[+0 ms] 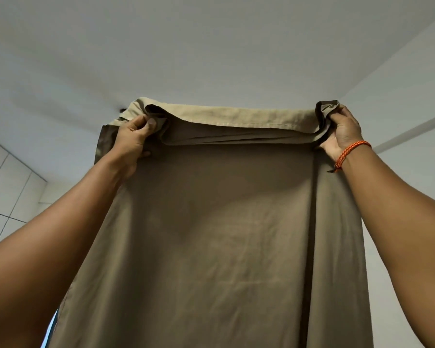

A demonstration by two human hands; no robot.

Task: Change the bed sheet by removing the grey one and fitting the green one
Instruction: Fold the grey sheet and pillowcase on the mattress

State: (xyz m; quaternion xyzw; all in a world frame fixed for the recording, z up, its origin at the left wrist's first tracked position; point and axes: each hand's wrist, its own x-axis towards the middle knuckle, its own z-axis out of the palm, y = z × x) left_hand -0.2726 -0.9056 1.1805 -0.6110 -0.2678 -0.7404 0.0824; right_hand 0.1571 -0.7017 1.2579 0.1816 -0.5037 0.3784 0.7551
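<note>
Overhead, the left hand (133,136) and right hand (342,131) pinch bunched corners of the green sheet (211,234), which hangs unfolding; next, I'd judge, spreading it over the bed.

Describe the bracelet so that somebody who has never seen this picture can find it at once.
Start from the large olive-green sheet held up toward the white ceiling by two raised arms. Follow the arm on the right up to the right hand gripping the sheet's top corner. The bracelet circles that wrist: a thin braided orange cord, the only bright colour here; the left wrist is bare.
</note>
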